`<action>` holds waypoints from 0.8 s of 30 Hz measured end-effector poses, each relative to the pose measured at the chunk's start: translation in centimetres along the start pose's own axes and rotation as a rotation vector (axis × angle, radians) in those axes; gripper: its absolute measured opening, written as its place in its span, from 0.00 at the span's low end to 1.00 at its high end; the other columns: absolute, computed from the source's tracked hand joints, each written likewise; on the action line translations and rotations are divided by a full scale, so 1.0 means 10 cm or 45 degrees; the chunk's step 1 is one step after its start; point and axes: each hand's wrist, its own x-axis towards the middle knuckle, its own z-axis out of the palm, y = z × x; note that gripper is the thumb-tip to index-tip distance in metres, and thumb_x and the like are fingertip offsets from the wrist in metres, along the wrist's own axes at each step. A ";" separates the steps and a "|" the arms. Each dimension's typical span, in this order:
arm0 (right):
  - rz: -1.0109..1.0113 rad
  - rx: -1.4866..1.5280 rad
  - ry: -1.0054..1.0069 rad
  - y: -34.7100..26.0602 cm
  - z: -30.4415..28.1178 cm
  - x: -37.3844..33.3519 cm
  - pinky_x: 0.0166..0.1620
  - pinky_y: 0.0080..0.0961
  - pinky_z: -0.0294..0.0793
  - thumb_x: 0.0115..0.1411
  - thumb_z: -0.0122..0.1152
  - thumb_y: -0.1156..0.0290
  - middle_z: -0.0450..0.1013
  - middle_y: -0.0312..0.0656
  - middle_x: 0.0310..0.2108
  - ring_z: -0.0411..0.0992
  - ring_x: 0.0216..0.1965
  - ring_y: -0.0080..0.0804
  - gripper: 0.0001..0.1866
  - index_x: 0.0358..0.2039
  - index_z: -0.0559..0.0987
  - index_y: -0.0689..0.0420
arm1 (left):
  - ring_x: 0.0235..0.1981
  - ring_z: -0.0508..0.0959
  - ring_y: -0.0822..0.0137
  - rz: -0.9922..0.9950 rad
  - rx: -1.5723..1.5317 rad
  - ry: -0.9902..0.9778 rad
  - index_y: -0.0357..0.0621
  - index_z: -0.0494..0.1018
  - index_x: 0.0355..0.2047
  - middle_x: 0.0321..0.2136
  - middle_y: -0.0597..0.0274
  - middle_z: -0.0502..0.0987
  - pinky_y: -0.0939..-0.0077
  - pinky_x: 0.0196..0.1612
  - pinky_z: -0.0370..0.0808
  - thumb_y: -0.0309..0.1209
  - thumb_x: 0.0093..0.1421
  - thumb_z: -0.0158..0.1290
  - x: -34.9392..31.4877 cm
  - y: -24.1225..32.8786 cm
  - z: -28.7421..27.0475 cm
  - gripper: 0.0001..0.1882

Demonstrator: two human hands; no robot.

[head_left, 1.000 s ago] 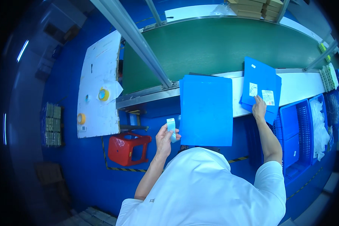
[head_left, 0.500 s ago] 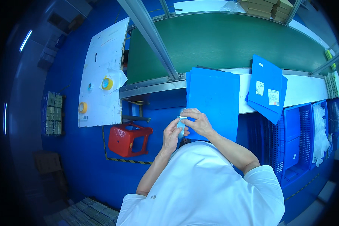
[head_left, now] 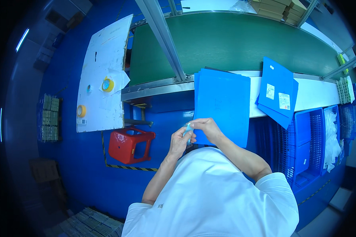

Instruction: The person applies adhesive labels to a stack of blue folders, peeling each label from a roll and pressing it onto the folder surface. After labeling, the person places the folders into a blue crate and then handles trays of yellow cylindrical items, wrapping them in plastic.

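Observation:
A small, narrow pale-blue object [head_left: 187, 132], its kind too small to make out, is held upright in front of my chest. My left hand [head_left: 178, 143] is closed around it, thumb on the near face. My right hand [head_left: 208, 128] pinches its upper end between thumb and fingers; the fingertips partly cover it. Just beyond and right of my hands lies a stack of flat blue sheets [head_left: 222, 103], overhanging the near edge of the bench.
A green conveyor belt [head_left: 233, 43] runs beyond a metal post [head_left: 162, 37]. Tape rolls [head_left: 107, 85] sit on a white table [head_left: 99, 47] at left, above a red stool [head_left: 127, 146]. Labelled blue sheets [head_left: 275, 89] and blue crates [head_left: 309, 146] are at right.
My right hand's fingers have shifted on the pale-blue object and now pinch its top end. The object has turned more edge-on. The surroundings have slid slightly left in view.

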 end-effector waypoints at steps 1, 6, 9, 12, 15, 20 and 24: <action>0.105 0.207 -0.021 0.05 -0.05 0.07 0.49 0.28 0.75 0.60 0.64 0.66 0.81 0.43 0.40 0.77 0.42 0.30 0.13 0.41 0.86 0.59 | 0.28 0.79 0.71 -0.032 0.008 0.000 0.35 0.72 0.54 0.30 0.58 0.79 0.75 0.33 0.78 0.27 0.66 0.52 -0.01 0.02 0.00 0.17; -0.368 -0.428 0.515 -0.20 -0.45 0.73 0.47 0.29 0.75 0.59 0.64 0.66 0.81 0.43 0.40 0.78 0.41 0.32 0.12 0.39 0.86 0.57 | 0.26 0.78 0.70 -0.114 -0.107 0.063 0.36 0.70 0.57 0.29 0.59 0.78 0.75 0.31 0.76 0.26 0.65 0.52 -0.09 0.01 -0.07 0.19; -0.787 -1.161 0.893 -0.38 -1.03 1.33 0.46 0.36 0.75 0.59 0.64 0.63 0.80 0.42 0.39 0.76 0.43 0.40 0.10 0.37 0.86 0.52 | 0.27 0.78 0.69 -0.103 -0.145 0.121 0.36 0.71 0.55 0.29 0.58 0.78 0.74 0.31 0.75 0.26 0.65 0.51 -0.14 0.00 -0.11 0.18; -0.866 -1.576 0.836 -0.32 -1.26 1.46 0.49 0.38 0.72 0.59 0.64 0.61 0.79 0.39 0.42 0.73 0.48 0.39 0.09 0.36 0.86 0.50 | 0.27 0.78 0.69 -0.099 -0.155 0.214 0.36 0.71 0.55 0.29 0.58 0.78 0.74 0.32 0.75 0.26 0.66 0.51 -0.21 -0.07 -0.18 0.17; -0.980 -1.748 0.720 -0.19 -1.33 1.40 0.53 0.38 0.70 0.58 0.66 0.61 0.78 0.37 0.46 0.71 0.52 0.39 0.10 0.37 0.86 0.49 | 0.27 0.79 0.69 -0.103 -0.166 0.271 0.37 0.71 0.54 0.29 0.59 0.79 0.74 0.32 0.75 0.27 0.66 0.50 -0.25 -0.14 -0.22 0.16; -0.916 -1.880 0.495 -0.20 -1.40 1.23 0.62 0.45 0.61 0.57 0.65 0.53 0.71 0.42 0.58 0.63 0.62 0.44 0.20 0.47 0.82 0.50 | 0.27 0.79 0.70 -0.145 -0.158 0.260 0.37 0.71 0.52 0.29 0.60 0.79 0.74 0.31 0.76 0.27 0.66 0.50 -0.19 -0.18 -0.18 0.15; -0.893 -2.030 0.264 -0.26 -1.25 0.87 0.68 0.51 0.53 0.53 0.66 0.43 0.62 0.51 0.65 0.56 0.68 0.51 0.37 0.58 0.75 0.55 | 0.27 0.79 0.70 -0.132 -0.131 0.220 0.37 0.72 0.52 0.29 0.60 0.78 0.74 0.31 0.76 0.27 0.66 0.50 -0.09 -0.12 -0.14 0.15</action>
